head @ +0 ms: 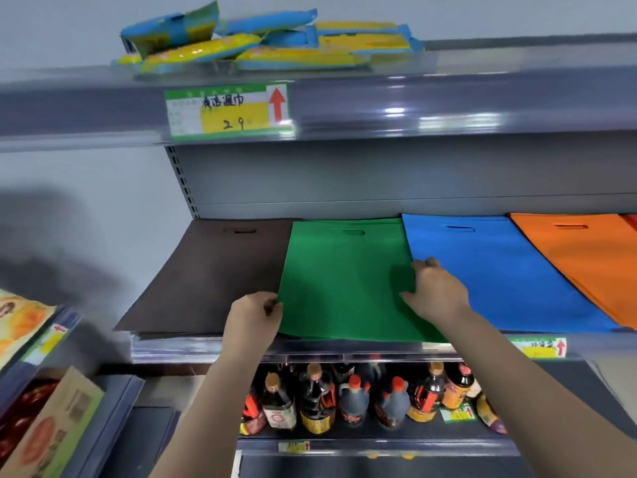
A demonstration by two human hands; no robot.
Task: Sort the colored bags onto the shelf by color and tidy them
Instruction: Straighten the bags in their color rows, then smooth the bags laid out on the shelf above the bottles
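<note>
Head view: the green bag [344, 281] lies flat on the shelf [310, 350] between the brown bag [210, 277] at 9 o'clock and the blue bag [499, 270] at 3 o'clock, with the orange bag [586, 257] beyond, so each color occupies its own lane. The left hand [253, 319] pinches the green bag's left edge with curled fingers [272, 307]. The right hand [436, 291] rests on its right edge, fingers bent over the seam with the blue bag, apparently to square it.

I see four flat bags on a grey shelf [344, 350]: dark brown bag [210, 277], green bag [341, 281], blue bag [496, 270], orange bag [586, 257]. Blue-and-yellow packets [269, 39] lie above.
</note>
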